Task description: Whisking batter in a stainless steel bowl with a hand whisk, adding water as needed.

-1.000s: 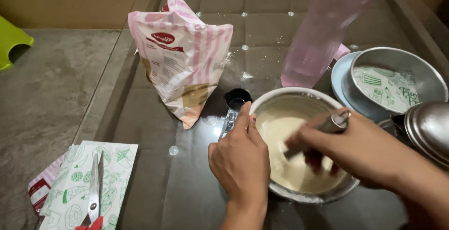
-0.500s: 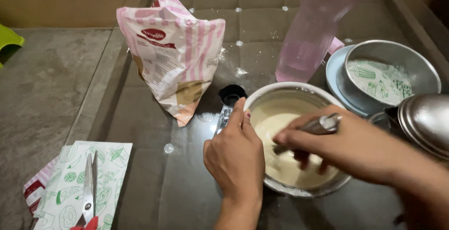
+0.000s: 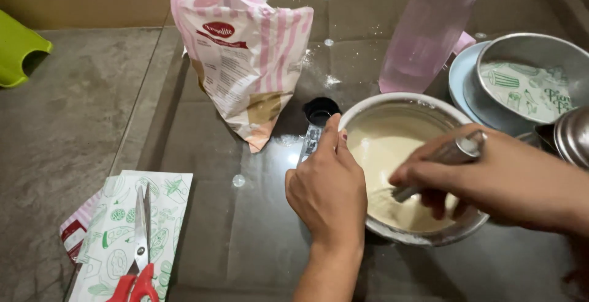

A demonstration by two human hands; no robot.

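Observation:
A metal mixing bowl of pale batter sits on the glass table. My left hand grips the bowl's near-left rim and steadies it. My right hand reaches in from the right and is closed on a metal-handled stirring tool whose lower end dips into the batter. A black measuring cup with a clear handle lies just left of the bowl, beside my left thumb.
A pink-striped flour bag stands behind the bowl on the left. A pink bottle stands at the back. A lined cake tin rests on a blue plate at right. Red-handled scissors lie on patterned paper.
My right hand has moved the tool around in the batter, with the handle swinging rightward. My left hand keeps its hold on the rim. The camera view has shifted slightly.

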